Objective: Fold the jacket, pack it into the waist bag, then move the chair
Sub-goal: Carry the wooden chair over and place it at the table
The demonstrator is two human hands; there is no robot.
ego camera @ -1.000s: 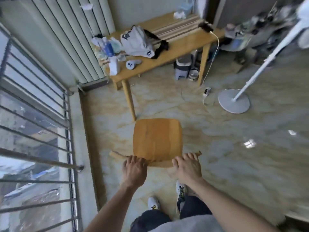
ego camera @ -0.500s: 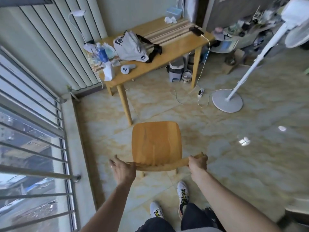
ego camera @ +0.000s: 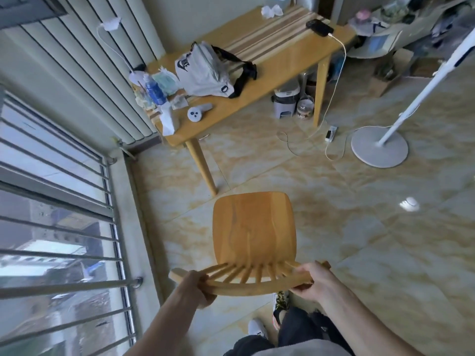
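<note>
A wooden chair with a spindle back stands on the tiled floor just in front of me, its seat facing the table. My left hand grips the left end of its curved top rail. My right hand grips the right end of the same rail. A bulging white waist bag with a black strap lies on the wooden table beyond the chair. The jacket is not visible on its own.
A window with metal bars runs along the left, with vertical blinds behind the table. A white fan stand sits on the floor at right. A cable and plug trail from a phone on the table. Bottles and tissues crowd the table's left end.
My hands slid outward from the middle of the top rail to its two ends. The chair's back now shows its spindles, and the table looks nearer.
</note>
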